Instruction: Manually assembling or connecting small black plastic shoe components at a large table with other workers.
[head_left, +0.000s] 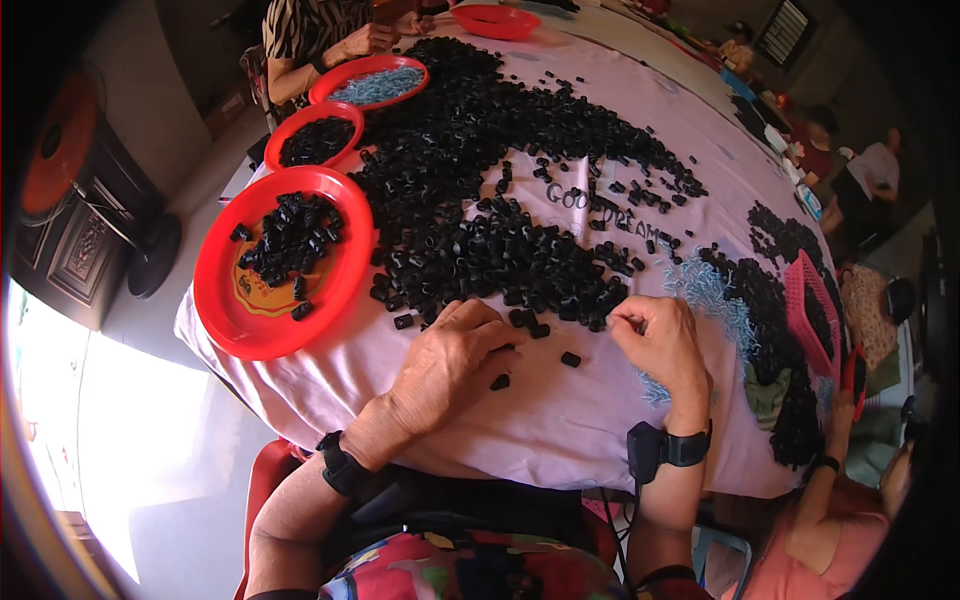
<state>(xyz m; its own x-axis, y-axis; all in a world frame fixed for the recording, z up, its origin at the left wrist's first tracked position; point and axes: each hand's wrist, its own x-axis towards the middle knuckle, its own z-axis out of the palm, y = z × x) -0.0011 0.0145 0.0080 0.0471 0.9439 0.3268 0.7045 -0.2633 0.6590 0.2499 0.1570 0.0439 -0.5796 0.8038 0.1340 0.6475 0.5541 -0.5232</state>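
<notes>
Small black pieces (480, 255): large heap on the cloth-covered worktop (560, 430), near edge by both hands; a few lie loose between them.
Left hand (455, 350): palm down, fingers curled, at the heap's near edge; grip hidden, open or closed cannot be told.
Right hand (655, 340): thumb and fingertips drawn together beside the heap; cannot tell whether the grip holds a piece.
Large red plate (214, 275): left, bearing black pieces.
Pale blue sticks (722, 300): scattered, right.
</notes>
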